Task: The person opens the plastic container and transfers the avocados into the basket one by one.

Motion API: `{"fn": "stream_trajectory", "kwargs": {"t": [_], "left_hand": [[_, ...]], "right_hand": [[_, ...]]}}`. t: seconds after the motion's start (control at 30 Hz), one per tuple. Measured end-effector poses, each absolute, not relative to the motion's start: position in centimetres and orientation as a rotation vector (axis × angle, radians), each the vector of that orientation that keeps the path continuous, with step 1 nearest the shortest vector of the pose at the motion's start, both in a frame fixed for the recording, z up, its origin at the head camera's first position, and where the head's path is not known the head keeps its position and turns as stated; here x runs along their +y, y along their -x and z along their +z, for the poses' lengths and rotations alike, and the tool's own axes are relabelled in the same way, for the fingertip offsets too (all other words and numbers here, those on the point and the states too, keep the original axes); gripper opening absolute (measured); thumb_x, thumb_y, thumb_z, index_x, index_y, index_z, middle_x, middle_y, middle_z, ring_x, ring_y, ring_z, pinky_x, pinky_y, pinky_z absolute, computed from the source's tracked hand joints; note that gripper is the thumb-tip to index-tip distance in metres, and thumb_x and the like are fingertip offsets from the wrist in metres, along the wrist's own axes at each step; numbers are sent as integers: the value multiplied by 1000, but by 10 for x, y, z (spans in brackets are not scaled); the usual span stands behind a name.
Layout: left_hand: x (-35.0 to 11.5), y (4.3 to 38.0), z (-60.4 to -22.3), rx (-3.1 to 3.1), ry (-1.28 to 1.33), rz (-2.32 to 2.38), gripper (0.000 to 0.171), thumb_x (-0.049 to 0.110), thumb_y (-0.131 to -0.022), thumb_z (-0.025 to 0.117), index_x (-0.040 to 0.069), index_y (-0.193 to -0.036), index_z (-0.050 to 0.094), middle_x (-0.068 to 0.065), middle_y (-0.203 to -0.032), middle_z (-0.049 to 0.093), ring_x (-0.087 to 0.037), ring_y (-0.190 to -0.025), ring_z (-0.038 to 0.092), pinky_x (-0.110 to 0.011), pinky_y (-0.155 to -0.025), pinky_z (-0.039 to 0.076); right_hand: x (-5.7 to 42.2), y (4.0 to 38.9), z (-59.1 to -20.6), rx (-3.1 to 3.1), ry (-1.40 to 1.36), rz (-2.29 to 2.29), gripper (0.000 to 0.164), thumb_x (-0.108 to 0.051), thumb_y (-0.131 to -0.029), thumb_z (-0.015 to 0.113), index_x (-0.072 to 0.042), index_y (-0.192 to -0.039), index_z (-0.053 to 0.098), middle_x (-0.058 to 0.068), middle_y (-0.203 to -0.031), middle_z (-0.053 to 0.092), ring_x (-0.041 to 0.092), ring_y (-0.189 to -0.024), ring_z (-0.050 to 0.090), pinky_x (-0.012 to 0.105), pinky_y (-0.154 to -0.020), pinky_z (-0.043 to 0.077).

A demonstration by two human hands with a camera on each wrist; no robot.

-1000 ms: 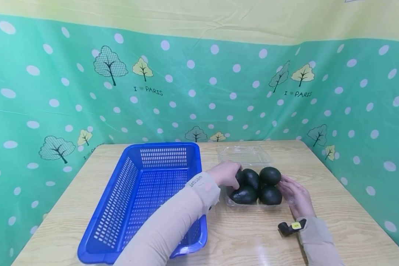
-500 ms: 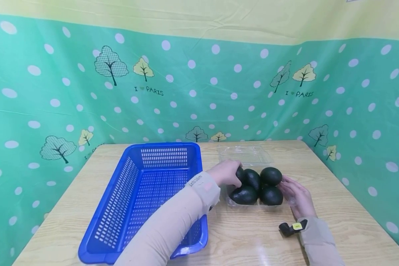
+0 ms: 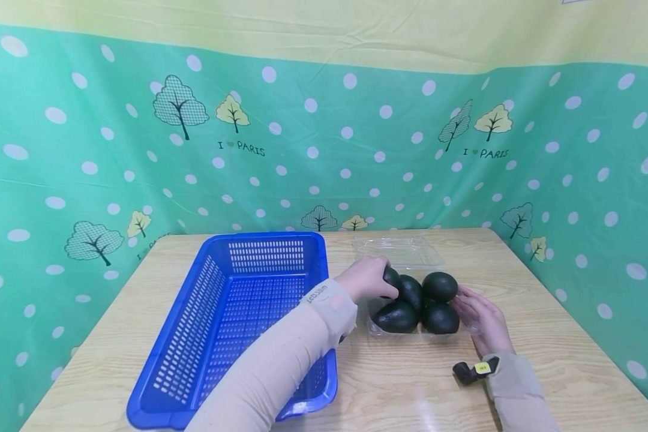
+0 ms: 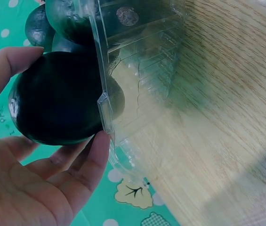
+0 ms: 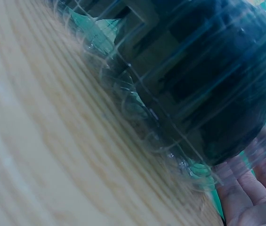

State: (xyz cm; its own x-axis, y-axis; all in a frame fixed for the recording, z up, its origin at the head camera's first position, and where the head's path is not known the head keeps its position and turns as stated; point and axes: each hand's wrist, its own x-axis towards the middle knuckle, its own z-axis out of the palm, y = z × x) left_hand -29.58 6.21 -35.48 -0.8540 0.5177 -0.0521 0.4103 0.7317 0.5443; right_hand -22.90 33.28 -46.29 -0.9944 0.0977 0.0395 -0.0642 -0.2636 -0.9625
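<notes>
Several dark green avocados (image 3: 396,317) fill a clear plastic container (image 3: 377,329) right of the table's middle. At its back left corner my left hand (image 3: 360,279) grips one avocado (image 4: 60,101), thumb on one side and fingers curled round the other. In the left wrist view this avocado overlaps the container's clear rim. My right hand (image 3: 483,318) lies against the container's right side with its fingers extended. Through the clear wall in the right wrist view, a large avocado (image 5: 208,80) shows close to the fingers (image 5: 260,181).
A blue perforated plastic basket (image 3: 328,384) stands left of the container, with my left forearm reaching across it. Behind the container lies a clear plastic lid (image 3: 396,252) on the wooden table (image 3: 399,390). A green patterned curtain (image 3: 324,144) hangs behind and beside the table.
My left hand has risen slightly with the avocado, which now sits a little higher beside the others. My right hand has stayed at the container's side.
</notes>
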Motion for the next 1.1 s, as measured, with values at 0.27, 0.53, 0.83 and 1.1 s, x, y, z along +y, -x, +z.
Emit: {"fn": "stream_trajectory", "kwargs": {"t": [0.27, 0.53, 0.83, 1.1], "left_hand": [[62, 298, -356, 2738, -719, 840, 33, 32, -80, 77, 12, -102, 62, -1, -89, 66, -15, -79, 60, -25, -74, 50], [64, 298, -357, 2751, -695, 857, 35, 38, -81, 76, 13, -103, 64, -1, -92, 69, -14, -82, 61, -27, -78, 52], [64, 298, -356, 2722, -606, 936, 40, 41, -83, 75, 12, -108, 64, -3, -99, 69, -16, -87, 62, -32, -84, 53], [61, 298, -351, 2737, -590, 970, 46, 45, -83, 73, 11, -112, 63, -3, -101, 68, -16, -86, 62, -31, -81, 53]], "right_hand": [[332, 228, -464, -1838, 49, 2412, 26, -12, -102, 52, -25, -112, 72, -15, -107, 74, 1, -103, 69, 16, -90, 52], [332, 229, -463, -1838, 67, 2411, 25, -12, -102, 53, -27, -111, 72, -15, -107, 74, 1, -103, 69, 16, -89, 52], [332, 228, -463, -1858, 84, 2399, 25, -13, -102, 53, -28, -110, 72, -16, -106, 74, 0, -102, 69, 15, -89, 52], [332, 229, -463, -1851, 80, 2407, 26, -12, -102, 53, -28, -110, 72, -16, -106, 74, 0, -101, 69, 15, -88, 53]]}}
